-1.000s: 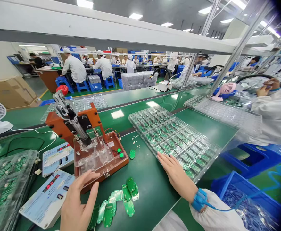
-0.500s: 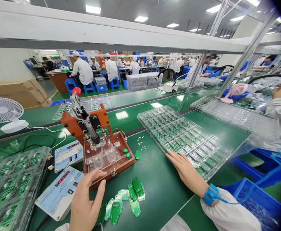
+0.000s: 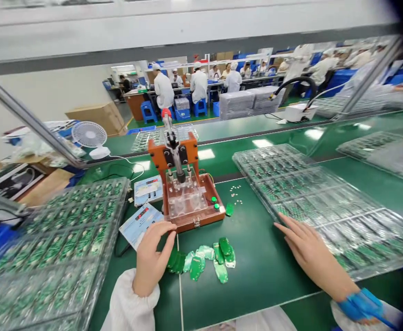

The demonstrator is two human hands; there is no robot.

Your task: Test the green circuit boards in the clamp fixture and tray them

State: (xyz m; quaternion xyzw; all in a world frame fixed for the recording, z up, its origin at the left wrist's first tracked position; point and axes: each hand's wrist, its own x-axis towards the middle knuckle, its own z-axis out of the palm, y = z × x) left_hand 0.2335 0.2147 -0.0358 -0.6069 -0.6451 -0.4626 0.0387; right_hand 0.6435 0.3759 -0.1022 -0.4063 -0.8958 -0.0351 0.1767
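Observation:
My left hand (image 3: 154, 257) hovers at the front left corner of an orange-brown press fixture (image 3: 187, 225), thumb and fingers apart, with nothing seen in it. Just right of its thumb, small green circuit boards (image 3: 196, 266) lie in a loose pile on the green bench. My right hand (image 3: 313, 255), with a blue wrist strap (image 3: 361, 304), rests its outstretched fingers at the left edge of a clear plastic tray (image 3: 339, 193) of circuit boards. Whether the fingertips press on the tray I cannot tell. The fixture has a red-knobbed lever (image 3: 167, 112) standing up and a clear plate.
Two light-blue meter boxes (image 3: 142, 225) with red digits sit left of the fixture. Filled board trays (image 3: 59, 239) are stacked at far left. Tiny white pieces (image 3: 235, 195) and one single board (image 3: 229, 209) lie right of the fixture. Behind are a white fan (image 3: 89, 134) and seated workers.
The view has swung left, so the fixture and trays appear further right and more of the left stack shows. Both hands keep nearly the same places beside the fixture and the tray.

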